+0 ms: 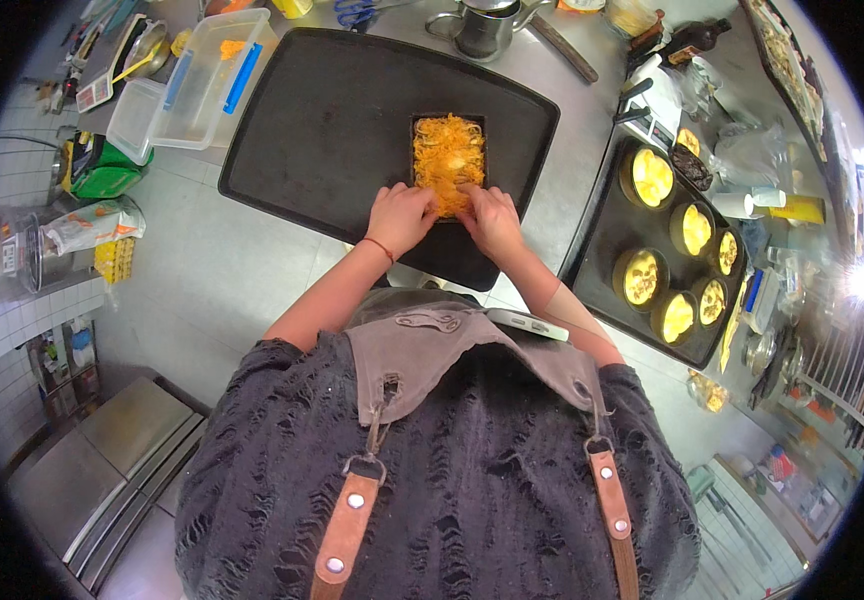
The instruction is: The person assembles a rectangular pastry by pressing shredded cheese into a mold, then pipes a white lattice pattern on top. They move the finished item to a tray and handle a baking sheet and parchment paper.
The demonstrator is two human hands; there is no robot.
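A dark rectangular baking pan (486, 142) stands on a large black baking tray (319, 112). Orange shredded topping (448, 154) fills it, with a paler patch near the middle. At the pan's near left corner is my left hand (402, 217), its fingertips on the topping's edge. My right hand (493, 219) touches the near right corner in the same way. Both hands have bent fingers, and the fingertips partly hide the pan's near end. Whether they pinch any shreds cannot be told.
An open plastic container (210, 82) with orange bits stands at the upper left. Beyond the tray are a metal kettle (483, 34) and a wooden-handled tool (563, 49). To the right, a second black tray (597, 262) holds several round tins with yellow filling, near a white scale (655, 105).
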